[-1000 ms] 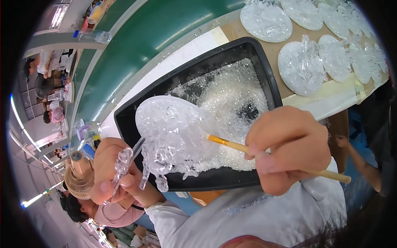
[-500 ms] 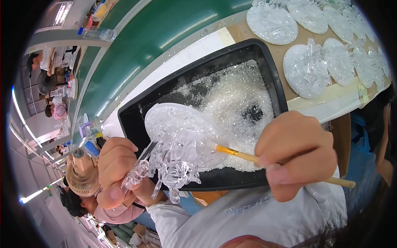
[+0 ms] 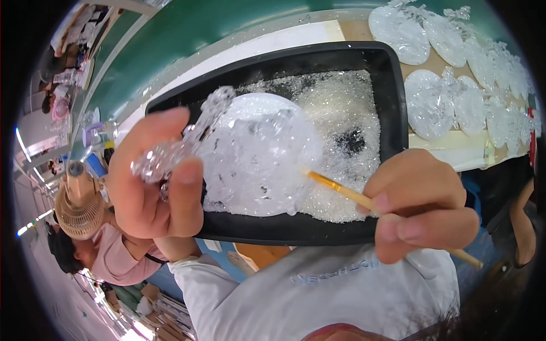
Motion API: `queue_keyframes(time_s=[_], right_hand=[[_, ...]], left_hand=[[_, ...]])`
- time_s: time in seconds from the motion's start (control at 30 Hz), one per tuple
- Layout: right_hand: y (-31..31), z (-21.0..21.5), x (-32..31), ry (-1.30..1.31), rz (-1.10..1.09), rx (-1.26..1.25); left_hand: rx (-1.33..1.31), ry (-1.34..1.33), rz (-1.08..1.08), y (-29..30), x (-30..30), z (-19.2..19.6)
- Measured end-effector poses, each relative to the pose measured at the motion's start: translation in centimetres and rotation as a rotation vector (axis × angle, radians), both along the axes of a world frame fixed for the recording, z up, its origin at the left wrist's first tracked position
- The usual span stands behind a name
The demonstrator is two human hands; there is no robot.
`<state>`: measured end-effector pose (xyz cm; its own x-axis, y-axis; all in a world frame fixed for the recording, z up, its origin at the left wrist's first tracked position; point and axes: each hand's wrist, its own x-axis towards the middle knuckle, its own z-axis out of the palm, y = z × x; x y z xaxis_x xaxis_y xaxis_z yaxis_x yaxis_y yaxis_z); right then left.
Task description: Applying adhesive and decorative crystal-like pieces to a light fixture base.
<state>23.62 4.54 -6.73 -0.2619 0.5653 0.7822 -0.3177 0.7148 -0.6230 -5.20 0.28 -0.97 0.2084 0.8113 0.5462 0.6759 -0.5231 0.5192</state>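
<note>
Clear sculpted stem (image 3: pixel 173 152) gripped between fingers and thumb of left hand (image 3: pixel 149 196). Frosted disc (image 3: pixel 267 159) suspended over left half of black tray (image 3: pixel 284 232). Brush (image 3: pixel 355 198) pinched by closed fingers of right hand (image 3: pixel 429 199), bristles at disc's right edge; contact cannot be told. Granules (image 3: pixel 347 105) heaped toward tray's right edge.
</note>
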Motion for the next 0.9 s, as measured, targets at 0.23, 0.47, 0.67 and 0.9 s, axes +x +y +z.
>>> queue_keyframes(time_s=[0.23,0.47,0.67,0.9], right_hand=[[0.2,-0.7,-0.5,-0.189,-0.01,-0.029],[-0.1,0.0,-0.4,-0.183,0.0,-0.003],[0.0,-0.5,-1.1,-0.034,-0.004,0.03],[0.3,0.1,-1.5,-0.244,0.099,-0.008]], left_hand=[[-0.055,0.041,-0.114,0.9,1.9,0.0],[-0.148,0.17,-0.176,1.0,2.5,1.5],[-0.191,0.225,-0.158,0.7,2.7,2.1],[-0.129,0.262,-0.147,0.5,2.8,0.9]])
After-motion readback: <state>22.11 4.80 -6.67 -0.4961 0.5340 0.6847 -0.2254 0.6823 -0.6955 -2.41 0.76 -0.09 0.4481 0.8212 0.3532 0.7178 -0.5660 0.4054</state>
